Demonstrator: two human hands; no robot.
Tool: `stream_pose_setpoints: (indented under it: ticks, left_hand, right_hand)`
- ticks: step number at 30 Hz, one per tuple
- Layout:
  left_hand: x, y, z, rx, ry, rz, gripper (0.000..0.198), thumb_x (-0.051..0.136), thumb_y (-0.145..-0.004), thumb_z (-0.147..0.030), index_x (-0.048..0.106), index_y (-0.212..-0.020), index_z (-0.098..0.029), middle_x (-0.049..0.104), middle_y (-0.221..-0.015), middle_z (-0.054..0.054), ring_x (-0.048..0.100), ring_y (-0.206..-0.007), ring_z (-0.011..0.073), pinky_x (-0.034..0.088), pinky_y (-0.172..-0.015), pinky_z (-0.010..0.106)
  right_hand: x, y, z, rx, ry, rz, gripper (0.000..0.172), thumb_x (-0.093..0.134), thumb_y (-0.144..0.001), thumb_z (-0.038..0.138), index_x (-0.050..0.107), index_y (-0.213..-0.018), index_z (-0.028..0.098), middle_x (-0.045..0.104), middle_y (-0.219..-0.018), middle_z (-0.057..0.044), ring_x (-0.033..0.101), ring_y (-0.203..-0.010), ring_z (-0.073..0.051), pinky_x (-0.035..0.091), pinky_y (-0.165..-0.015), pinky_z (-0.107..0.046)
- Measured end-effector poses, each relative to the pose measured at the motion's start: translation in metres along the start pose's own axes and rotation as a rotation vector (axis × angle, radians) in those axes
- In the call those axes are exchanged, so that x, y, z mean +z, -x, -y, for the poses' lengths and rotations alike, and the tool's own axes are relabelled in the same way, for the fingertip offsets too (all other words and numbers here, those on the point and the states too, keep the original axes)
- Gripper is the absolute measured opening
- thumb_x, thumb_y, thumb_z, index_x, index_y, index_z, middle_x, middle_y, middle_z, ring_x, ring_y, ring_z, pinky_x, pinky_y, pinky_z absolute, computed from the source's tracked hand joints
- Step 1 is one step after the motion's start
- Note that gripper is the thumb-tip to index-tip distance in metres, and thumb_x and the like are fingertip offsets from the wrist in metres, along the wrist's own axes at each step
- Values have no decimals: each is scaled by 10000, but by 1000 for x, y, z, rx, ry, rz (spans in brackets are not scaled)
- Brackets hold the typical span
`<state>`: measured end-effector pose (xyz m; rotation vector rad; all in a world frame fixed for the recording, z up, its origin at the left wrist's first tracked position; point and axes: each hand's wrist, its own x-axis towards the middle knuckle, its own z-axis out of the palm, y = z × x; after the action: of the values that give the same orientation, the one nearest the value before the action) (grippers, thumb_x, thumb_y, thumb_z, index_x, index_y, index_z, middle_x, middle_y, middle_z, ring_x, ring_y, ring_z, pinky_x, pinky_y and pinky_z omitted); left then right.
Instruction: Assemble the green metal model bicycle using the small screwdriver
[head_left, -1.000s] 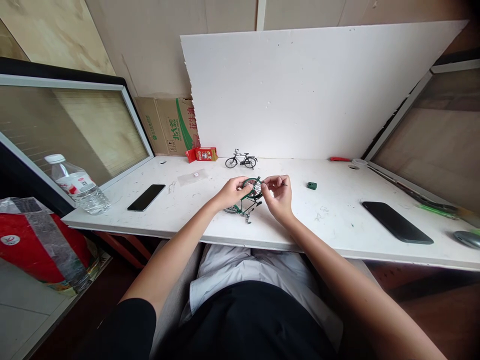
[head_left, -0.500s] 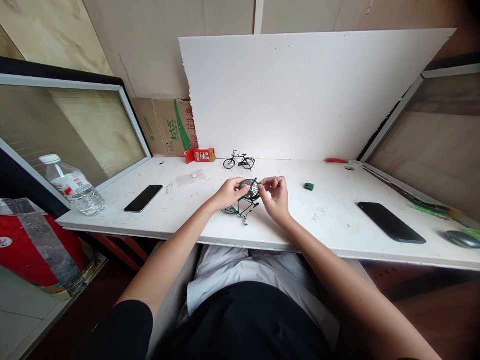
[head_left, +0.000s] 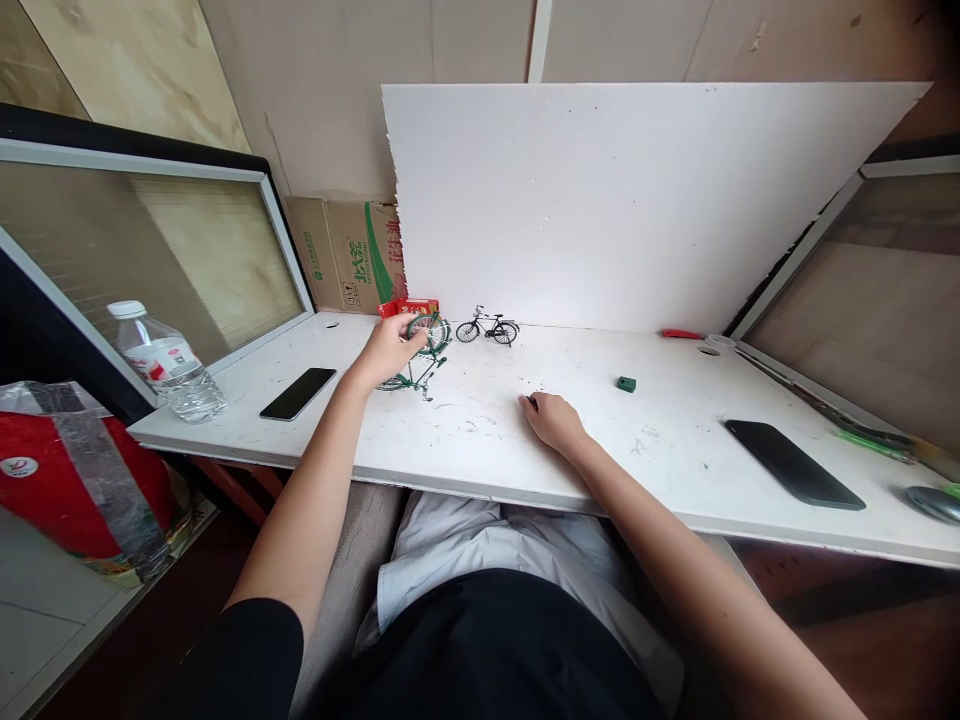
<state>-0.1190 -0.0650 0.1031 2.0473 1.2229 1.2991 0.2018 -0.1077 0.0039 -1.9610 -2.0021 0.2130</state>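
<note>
My left hand (head_left: 391, 347) grips the wheel of a green model bicycle (head_left: 409, 378), which is held tilted above the left-middle part of the table, its pedals and handlebar parts toward me. On the table to the right rests my right hand (head_left: 553, 417), its fingers curled around something small and dark, too hidden to name. A black model bicycle (head_left: 489, 328) stands upright near the back board. Further right lies a small green block (head_left: 626, 384).
A phone (head_left: 298, 394) and a water bottle (head_left: 171, 365) are on the left. At the right lie another phone (head_left: 793, 464), a mouse (head_left: 932, 503) and a red object (head_left: 681, 334). A red box (head_left: 418, 306) sits behind my left hand.
My left hand has carried the green bicycle left and toward the back. My right hand has left the bicycle and come down onto the table. The view has shifted slightly.
</note>
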Motion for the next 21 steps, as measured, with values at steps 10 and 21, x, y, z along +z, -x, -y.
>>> stream_pose_setpoints:
  ticks: [10,21]
  left_hand:
    - [8,-4,20,-13,-50,62,238,628,-947,-404,685,-920,-174,650,-846,27,522,-734,170,380,-696,298]
    - [-1,-4,25,-48,-15,-4,275,664,-923,-414,737,-990,-158,742,-955,61,635,-863,204,446,-786,295]
  right_hand:
    - [-2,3,8,-3,122,-107,415,614,-1036,501,629,-1262,153,737,-1260,-191,678,-1173,-334,491,-897,-385]
    - [3,-69,86,-224,102,76,293,538,-1044,264,780,-1207,233,797,-1185,-112,713,-1076,-238,484,-822,-289]
